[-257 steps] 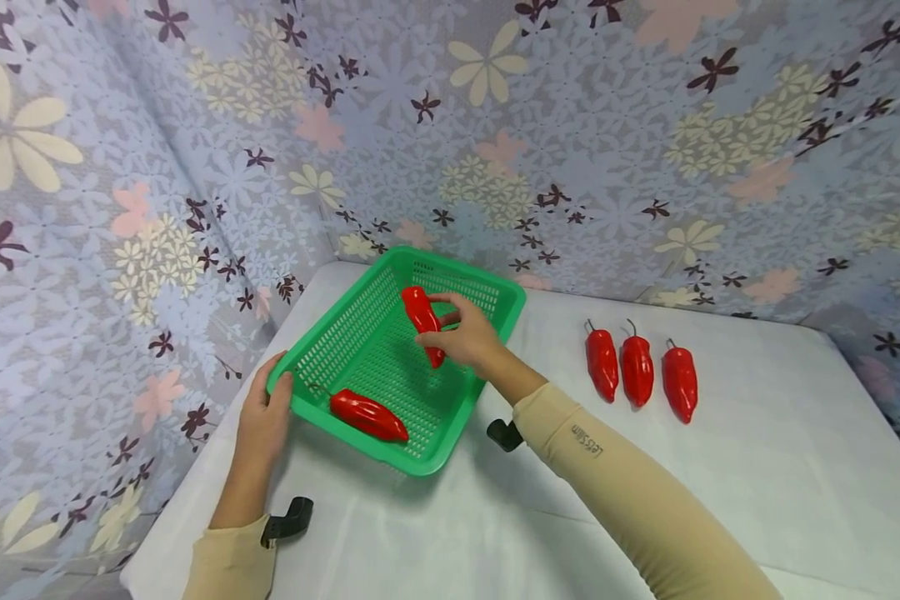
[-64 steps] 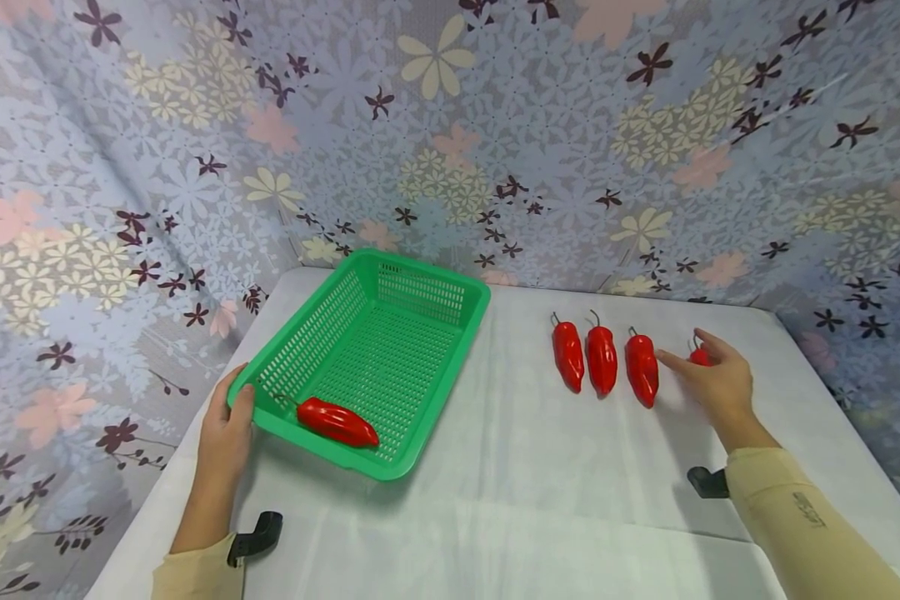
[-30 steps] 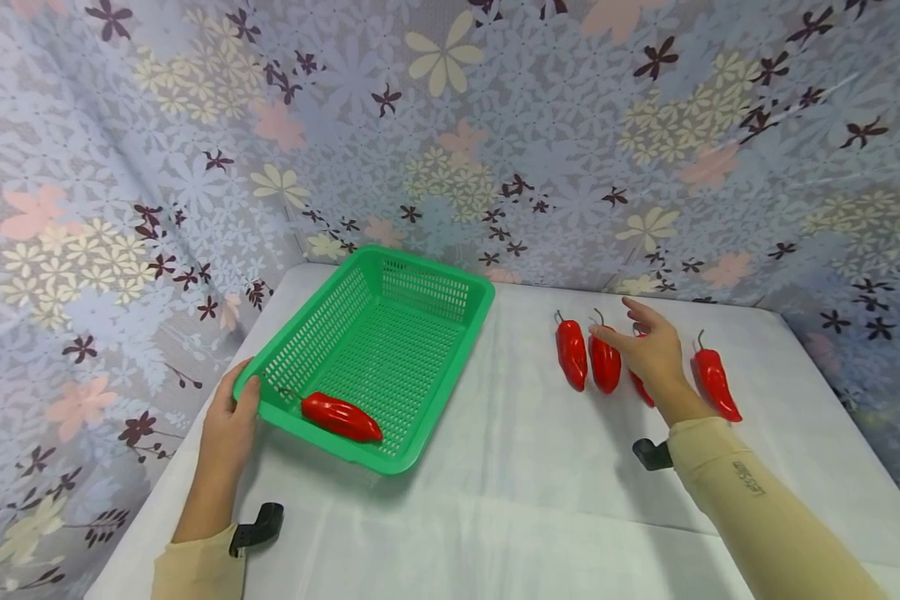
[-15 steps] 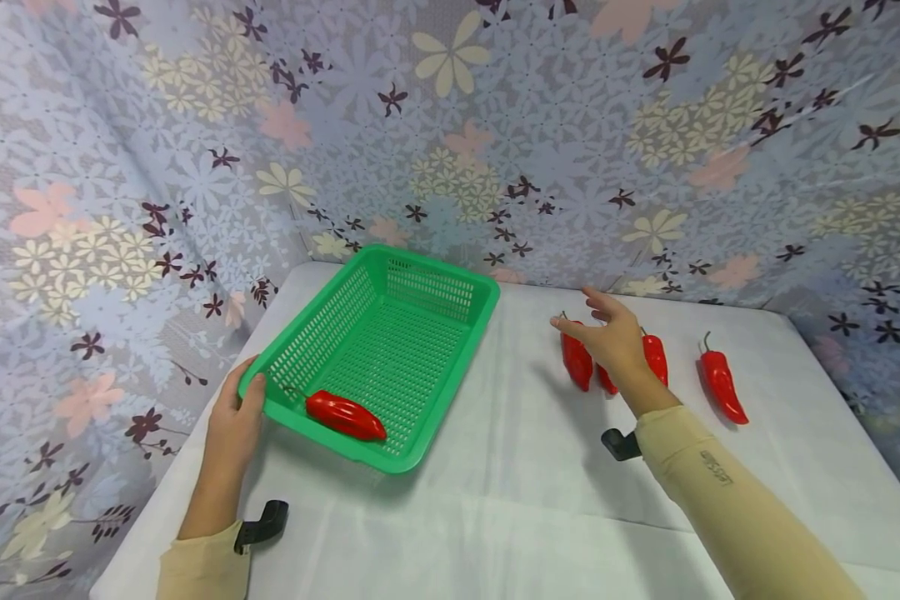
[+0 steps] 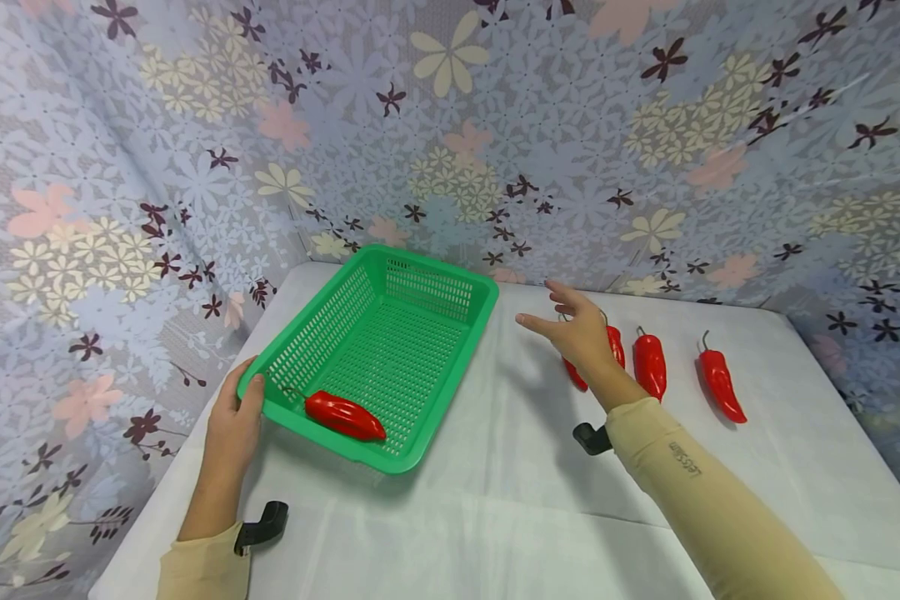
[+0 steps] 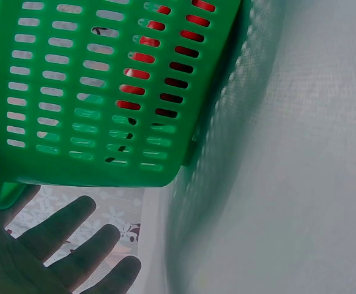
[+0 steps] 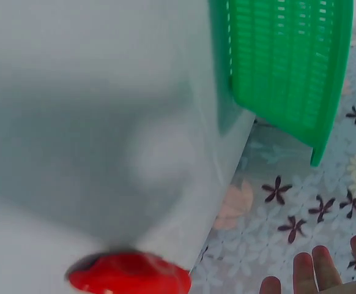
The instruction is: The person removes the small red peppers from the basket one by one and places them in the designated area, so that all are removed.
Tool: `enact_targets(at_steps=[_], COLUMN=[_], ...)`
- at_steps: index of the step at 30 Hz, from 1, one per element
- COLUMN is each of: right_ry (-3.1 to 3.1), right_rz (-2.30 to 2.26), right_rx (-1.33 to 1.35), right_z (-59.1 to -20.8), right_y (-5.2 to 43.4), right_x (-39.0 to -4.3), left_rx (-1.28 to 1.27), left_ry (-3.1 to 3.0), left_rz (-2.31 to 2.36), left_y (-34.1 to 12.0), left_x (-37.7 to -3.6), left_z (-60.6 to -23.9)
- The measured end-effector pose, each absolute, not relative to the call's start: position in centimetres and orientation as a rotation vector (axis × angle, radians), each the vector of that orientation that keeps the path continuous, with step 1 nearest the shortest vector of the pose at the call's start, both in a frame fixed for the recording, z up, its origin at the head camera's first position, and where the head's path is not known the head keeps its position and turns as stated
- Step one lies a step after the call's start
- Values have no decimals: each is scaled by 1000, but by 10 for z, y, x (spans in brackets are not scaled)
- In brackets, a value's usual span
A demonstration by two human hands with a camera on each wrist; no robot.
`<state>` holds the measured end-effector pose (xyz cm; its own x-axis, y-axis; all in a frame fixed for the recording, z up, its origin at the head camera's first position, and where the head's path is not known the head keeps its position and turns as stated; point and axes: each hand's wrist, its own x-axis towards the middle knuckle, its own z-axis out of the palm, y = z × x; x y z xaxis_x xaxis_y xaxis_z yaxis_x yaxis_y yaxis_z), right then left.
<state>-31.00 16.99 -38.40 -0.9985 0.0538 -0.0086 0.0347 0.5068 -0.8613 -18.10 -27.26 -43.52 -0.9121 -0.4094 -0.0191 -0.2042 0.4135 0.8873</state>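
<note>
While left hand (image 5: 232, 417) grips basket (image 5: 450, 287); pepper (image 5: 343, 415) beside

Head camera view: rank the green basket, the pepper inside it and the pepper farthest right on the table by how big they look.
1. green basket, clearly largest.
2. pepper in the basket and rightmost pepper: similar in length; the basket one looks a bit fatter but lies nearer the camera, so no ranking.
</note>
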Motion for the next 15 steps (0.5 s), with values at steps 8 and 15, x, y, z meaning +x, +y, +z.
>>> enact_targets(at_steps=[8,15], right_ry=[-2693,-2671], right_rz=[1599,1626], right_rx=[-30,51], right_z=[-386,-385], right_y=[149,131], right_x=[-310,-310], left_rx=[514,514], left_ry=[-2455,-2455], left_rz=[-1510,-1509], left_y=[-274,-275], left_x=[-181,-181], left_z=[-437,-437])
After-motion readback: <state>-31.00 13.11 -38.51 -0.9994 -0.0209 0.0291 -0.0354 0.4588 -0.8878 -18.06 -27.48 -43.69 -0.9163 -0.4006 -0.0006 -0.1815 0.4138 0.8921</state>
